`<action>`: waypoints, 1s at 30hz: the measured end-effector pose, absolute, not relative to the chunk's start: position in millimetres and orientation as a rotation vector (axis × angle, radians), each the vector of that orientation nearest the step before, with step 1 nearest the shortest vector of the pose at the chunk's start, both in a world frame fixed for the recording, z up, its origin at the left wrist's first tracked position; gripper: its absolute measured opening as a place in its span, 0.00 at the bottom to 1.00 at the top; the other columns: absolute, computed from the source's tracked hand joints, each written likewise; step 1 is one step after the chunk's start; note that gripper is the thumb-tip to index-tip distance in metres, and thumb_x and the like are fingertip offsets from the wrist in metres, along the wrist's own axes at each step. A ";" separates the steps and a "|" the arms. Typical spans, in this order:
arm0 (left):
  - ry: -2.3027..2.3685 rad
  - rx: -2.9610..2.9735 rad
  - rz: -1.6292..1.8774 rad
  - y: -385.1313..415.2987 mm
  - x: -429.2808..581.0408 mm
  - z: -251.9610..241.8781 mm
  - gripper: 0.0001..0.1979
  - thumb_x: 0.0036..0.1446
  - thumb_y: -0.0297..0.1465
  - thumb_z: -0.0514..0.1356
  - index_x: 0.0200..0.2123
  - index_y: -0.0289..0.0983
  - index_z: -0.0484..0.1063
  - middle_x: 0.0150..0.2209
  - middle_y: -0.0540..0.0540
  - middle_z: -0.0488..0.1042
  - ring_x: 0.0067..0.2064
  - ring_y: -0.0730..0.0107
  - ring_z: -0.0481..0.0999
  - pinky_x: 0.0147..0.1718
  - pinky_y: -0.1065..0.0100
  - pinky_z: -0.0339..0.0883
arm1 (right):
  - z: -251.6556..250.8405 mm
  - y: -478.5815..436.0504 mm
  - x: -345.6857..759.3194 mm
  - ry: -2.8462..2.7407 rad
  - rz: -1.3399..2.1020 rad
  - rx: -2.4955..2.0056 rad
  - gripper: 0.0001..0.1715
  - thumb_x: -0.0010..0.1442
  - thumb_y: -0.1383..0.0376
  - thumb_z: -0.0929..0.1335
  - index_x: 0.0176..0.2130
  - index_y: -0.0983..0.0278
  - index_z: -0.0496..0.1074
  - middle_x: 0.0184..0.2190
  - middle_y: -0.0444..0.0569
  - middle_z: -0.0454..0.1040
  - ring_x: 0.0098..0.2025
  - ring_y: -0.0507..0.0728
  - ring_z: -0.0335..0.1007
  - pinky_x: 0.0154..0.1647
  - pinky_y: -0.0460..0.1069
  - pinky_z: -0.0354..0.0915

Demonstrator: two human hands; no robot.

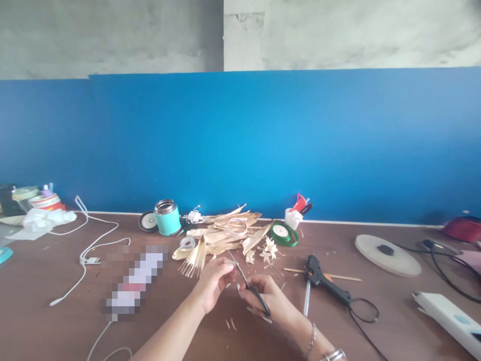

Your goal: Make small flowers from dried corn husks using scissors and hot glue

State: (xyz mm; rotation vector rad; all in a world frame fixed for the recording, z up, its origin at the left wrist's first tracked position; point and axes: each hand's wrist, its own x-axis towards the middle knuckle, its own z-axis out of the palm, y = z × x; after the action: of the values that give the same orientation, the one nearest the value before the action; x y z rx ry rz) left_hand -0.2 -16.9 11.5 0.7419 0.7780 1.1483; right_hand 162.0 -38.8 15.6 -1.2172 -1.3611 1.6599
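My right hand (274, 297) grips a pair of scissors (260, 301) with dark handles, its fingers in the loops. The blades point up and away, beside the fingertips of my left hand (213, 282). Those fingers are pinched together; whatever they hold is too small or hidden to name. Just beyond lie dried corn husks (216, 236) in a loose pile. One husk piece (198, 256) is cut into a fringe. Pale husk flowers (269, 246) rest to the right of the pile. Thin cut slivers (233, 324) are scattered on the brown table (180, 331) below my hands.
A black glue gun (328, 282) lies to the right across a thin stick. Behind are a green ribbon roll (292, 236), a white cup (292, 219), a tape roll (187, 242) and a turquoise jar (167, 218). White cables (101, 231) run left; a power strip (447, 318) sits right.
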 end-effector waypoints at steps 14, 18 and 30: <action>0.785 0.775 1.025 -14.6 -7.1 14.1 0.10 0.40 0.29 0.67 0.20 0.34 0.68 0.22 0.50 0.72 0.25 0.77 0.69 0.28 0.75 0.61 | 12.3 -36.4 171.7 -1.470 1.684 -1.172 0.20 0.44 0.52 0.73 0.27 0.66 0.69 0.10 0.33 0.54 0.14 0.44 0.45 0.13 0.42 0.43; 0.808 0.773 1.022 -16.3 -7.4 17.8 0.10 0.38 0.30 0.68 0.20 0.34 0.69 0.22 0.50 0.73 0.25 0.77 0.69 0.28 0.74 0.62 | 18.2 -37.1 173.4 -1.522 1.679 -1.155 0.19 0.44 0.53 0.72 0.26 0.66 0.69 0.10 0.33 0.54 0.14 0.44 0.45 0.14 0.42 0.43; 0.831 0.787 0.929 -13.9 -13.7 19.9 0.08 0.38 0.29 0.67 0.19 0.33 0.70 0.22 0.49 0.74 0.24 0.77 0.69 0.26 0.75 0.60 | 18.7 -34.9 178.8 -1.597 1.682 -1.166 0.13 0.45 0.59 0.71 0.26 0.67 0.70 0.13 0.36 0.60 0.15 0.44 0.47 0.14 0.41 0.45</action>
State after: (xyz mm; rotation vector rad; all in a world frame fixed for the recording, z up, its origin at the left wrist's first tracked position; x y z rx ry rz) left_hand -13.7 -13.9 19.9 0.7874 0.8313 0.9294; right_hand 178.8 -34.9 18.7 -1.1656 -1.5971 1.6821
